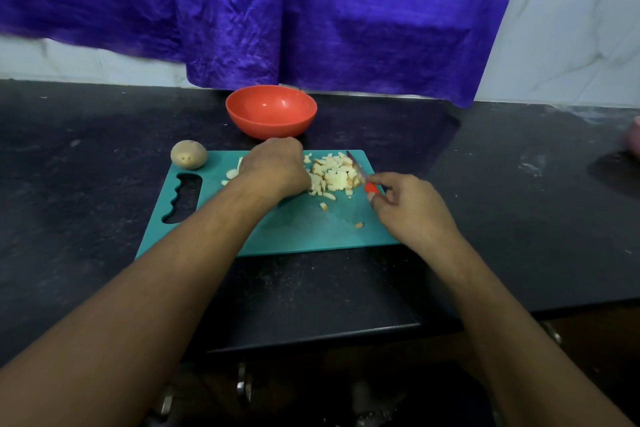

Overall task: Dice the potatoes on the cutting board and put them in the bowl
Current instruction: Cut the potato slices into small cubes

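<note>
We see the fingers and thumb of the right hand closed in a pinch around the red handle of a small knife, whose thin blade slants away to the far left. It lies along the right edge of the diced potato, just beyond those fingertips. The dice are pale yellow, small and uneven, some with a brownish edge of skin, heaped in a loose pile. The left hand sits knuckles up against the left side of that pile. Its fingers curl down out of sight beneath it, so we cannot tell whether they are together, apart or holding a piece. The pile lies between the two hands. To the left of the left hand a few pale slices peek out, and two stray cubes lie nearer to us, apart from the heap. All of this rests on the far half of a teal cutting board with a wavy grip slot near its left end. A whole potato, round and tan with its skin on, sits at the board's far left corner. Beyond the board stands an orange-red bowl, glossy inside, on the dark counter. Behind it hangs a purple cloth over a white tiled wall.
</note>
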Demonstrator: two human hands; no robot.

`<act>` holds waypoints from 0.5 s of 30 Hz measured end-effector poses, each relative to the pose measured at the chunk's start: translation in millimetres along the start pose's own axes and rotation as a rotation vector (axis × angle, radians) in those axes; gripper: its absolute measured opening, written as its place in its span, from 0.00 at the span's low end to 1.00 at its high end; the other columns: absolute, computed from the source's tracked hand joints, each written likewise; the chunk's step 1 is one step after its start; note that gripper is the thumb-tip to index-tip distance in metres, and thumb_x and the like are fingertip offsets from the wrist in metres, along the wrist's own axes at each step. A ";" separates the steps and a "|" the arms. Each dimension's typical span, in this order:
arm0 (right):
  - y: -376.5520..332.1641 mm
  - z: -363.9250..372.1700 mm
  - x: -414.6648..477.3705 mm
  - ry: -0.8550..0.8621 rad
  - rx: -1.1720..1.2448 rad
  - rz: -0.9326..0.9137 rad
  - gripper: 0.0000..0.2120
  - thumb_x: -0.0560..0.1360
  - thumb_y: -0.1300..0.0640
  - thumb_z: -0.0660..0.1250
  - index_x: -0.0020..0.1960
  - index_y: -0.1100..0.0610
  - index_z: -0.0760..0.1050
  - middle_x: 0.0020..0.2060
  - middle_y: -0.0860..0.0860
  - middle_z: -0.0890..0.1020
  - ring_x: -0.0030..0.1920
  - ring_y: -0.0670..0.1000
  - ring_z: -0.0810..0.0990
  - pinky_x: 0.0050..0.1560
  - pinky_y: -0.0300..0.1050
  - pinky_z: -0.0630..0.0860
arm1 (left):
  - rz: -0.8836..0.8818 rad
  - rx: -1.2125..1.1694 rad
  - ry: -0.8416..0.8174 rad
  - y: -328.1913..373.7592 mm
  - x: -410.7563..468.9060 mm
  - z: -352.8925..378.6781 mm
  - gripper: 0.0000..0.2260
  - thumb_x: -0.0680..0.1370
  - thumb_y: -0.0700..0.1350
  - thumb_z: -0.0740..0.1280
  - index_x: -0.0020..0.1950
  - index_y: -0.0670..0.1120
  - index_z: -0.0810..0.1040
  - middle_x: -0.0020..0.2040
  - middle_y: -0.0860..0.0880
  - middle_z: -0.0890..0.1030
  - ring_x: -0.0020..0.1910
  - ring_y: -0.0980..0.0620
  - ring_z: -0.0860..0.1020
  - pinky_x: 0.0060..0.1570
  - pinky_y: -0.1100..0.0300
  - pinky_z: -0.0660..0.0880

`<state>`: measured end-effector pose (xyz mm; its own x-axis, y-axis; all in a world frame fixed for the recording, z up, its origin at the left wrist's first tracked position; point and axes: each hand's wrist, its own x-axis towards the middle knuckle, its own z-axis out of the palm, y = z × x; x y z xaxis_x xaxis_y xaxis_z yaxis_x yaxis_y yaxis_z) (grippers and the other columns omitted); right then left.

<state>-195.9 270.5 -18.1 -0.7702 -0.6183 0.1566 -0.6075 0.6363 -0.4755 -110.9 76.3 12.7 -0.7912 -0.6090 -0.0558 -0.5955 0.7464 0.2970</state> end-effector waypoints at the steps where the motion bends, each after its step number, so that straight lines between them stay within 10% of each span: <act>1: 0.0 0.5 0.3 -0.013 0.014 -0.011 0.18 0.82 0.50 0.65 0.71 0.43 0.76 0.30 0.43 0.74 0.32 0.46 0.77 0.33 0.43 0.68 | 0.001 -0.033 0.000 0.7 1.5 0.3 0.06 0.75 0.46 0.74 0.44 0.47 0.78 0.46 0.47 0.81 0.45 0.47 0.80 0.42 0.52 0.77; 15: -8.0 -6.4 -10.2 0.011 -0.108 -0.171 0.19 0.82 0.48 0.63 0.73 0.41 0.73 0.33 0.42 0.74 0.32 0.43 0.71 0.33 0.41 0.64 | -0.096 -0.587 -0.039 7.3 11.8 9.9 0.10 0.73 0.34 0.77 0.52 0.45 0.85 0.48 0.46 0.84 0.42 0.48 0.86 0.45 0.52 0.85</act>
<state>-184.4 274.7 -10.4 -0.6558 -0.7169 0.2367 -0.7464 0.5686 -0.3458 -126.0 77.2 4.7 -0.7492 -0.6473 -0.1403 -0.4966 0.4089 0.7656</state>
